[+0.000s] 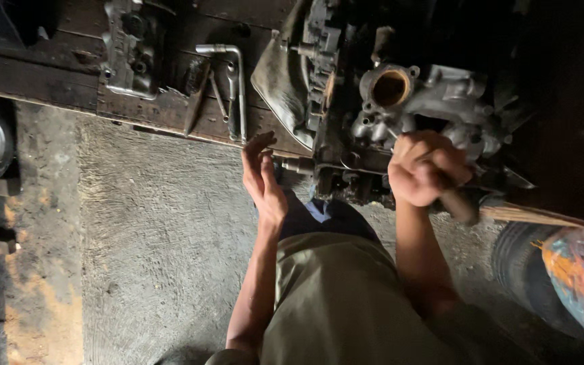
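Grimy cast metal is what you work on: the engine block (373, 115) sits on the wooden platform (69, 81) before you, your right hand (424, 169) fisted round a tool handle (457, 203), your left hand (261, 176) spread empty beside it, with fittings visibly still attached.

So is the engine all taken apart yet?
Partly, it seems. A loose metal part and wrenches already lie on the wooden platform. In hand: the right hand is fisted around a tool handle at the engine, while the left hand is open beside it. Left: the engine looks mostly assembled, its round port uncovered.
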